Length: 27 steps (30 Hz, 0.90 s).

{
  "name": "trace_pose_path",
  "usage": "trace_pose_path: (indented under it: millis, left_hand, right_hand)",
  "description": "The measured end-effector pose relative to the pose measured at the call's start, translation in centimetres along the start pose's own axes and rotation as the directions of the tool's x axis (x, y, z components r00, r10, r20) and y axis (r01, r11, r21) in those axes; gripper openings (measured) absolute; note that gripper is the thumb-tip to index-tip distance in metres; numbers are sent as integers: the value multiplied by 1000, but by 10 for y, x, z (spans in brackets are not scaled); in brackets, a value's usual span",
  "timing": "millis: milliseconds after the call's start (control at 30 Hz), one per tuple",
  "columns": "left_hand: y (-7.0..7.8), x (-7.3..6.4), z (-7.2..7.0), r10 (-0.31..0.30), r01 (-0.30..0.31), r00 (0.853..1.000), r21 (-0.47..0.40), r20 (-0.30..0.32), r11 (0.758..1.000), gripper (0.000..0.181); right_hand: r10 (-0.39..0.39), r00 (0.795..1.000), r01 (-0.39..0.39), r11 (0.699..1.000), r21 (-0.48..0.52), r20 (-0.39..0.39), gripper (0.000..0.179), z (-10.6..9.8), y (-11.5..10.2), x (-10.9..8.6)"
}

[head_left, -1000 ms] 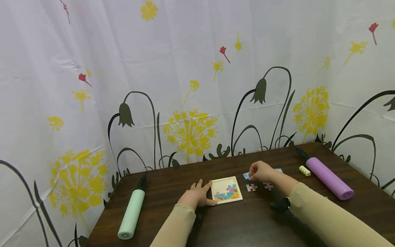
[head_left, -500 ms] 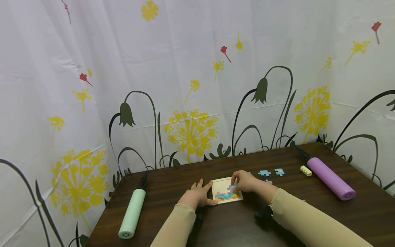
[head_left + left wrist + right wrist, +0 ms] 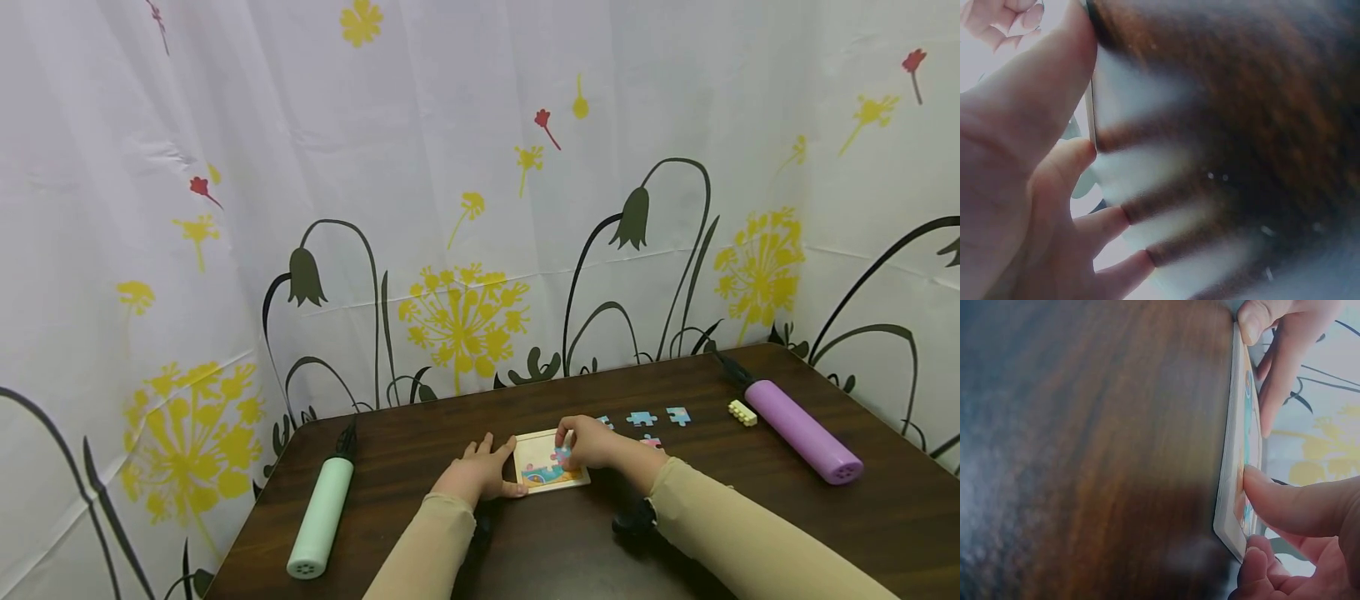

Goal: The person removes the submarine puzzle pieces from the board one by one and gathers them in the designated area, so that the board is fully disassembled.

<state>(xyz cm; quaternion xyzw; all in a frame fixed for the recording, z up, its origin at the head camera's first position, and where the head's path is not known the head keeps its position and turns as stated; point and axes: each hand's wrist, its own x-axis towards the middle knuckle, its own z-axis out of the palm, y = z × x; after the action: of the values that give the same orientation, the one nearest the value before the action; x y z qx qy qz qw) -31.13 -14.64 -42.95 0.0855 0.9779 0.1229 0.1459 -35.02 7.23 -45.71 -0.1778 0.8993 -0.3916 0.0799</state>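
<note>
A small square jigsaw tray (image 3: 532,437) with a pale wooden rim lies on the table, its lower part filled with colourful pieces. My left hand (image 3: 477,475) rests at its left side, fingers spread, with thumb and index finger touching the rim. My right hand (image 3: 592,443) is over the tray's right side, thumb and fingertips pinching a blue-and-pink puzzle piece (image 3: 562,454) close over the picture. In the right wrist view the right thumb (image 3: 1272,494) reaches over the tray's edge (image 3: 1227,487), the other fingers curled beside it. The hand hides the tray's right part.
Loose puzzle pieces lie right of the tray, among them a blue one (image 3: 642,418), another (image 3: 678,416) and a pink one (image 3: 651,442). Farther right are a pale yellow toy brick (image 3: 742,413) and a purple pump (image 3: 802,432). A mint green pump (image 3: 322,517) lies left.
My right hand has moved left from the loose pieces to the tray, then shifted slightly over its right side. The left hand has stayed at the tray's left rim.
</note>
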Motion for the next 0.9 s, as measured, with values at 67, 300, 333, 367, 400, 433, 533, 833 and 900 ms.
trace_pose_path:
  millis: [67,300,333,367,400,433,533,833,900]
  left_hand:
    - [0,0,0,-1,1,1000,-1,1,1000,88]
    - [0,0,0,-6,6,1000,-9,3,1000,88]
    - [0,0,-1,-6,6,1000,-9,5,1000,88]
    - [0,0,-1,-5,5,1000,-8,6,1000,88]
    - [0,0,-1,-2,3,1000,-6,10,1000,88]
    - [1,-1,-2,-1,1,1000,-7,14,1000,88]
    - [2,-1,-5,-1,1,999,-7,36,1000,88]
    - [5,0,-2,-25,25,999,-20,27,999,73]
    - [6,2,0,-23,24,1000,-15,12,1000,74]
  right_hand:
    - [-26,1000,26,1000,-4,9,32,-1,-1,-1]
    - [-10,1000,11,999,-35,21,32,-1,-1,1]
    - [-6,1000,7,999,-45,18,32,-1,-1,1]
    - [1,1000,-1,999,-54,15,33,0,-1,1]
    - [6,1000,-5,998,-63,12,33,0,-2,1]
    - [6,1000,-5,997,-72,7,33,1,-2,1]
    - [5,1000,-5,996,-91,-6,34,1,-4,0]
    - [-5,1000,4,995,-98,-12,35,2,-3,1]
    - [4,1000,-5,995,-96,-10,36,2,-2,2]
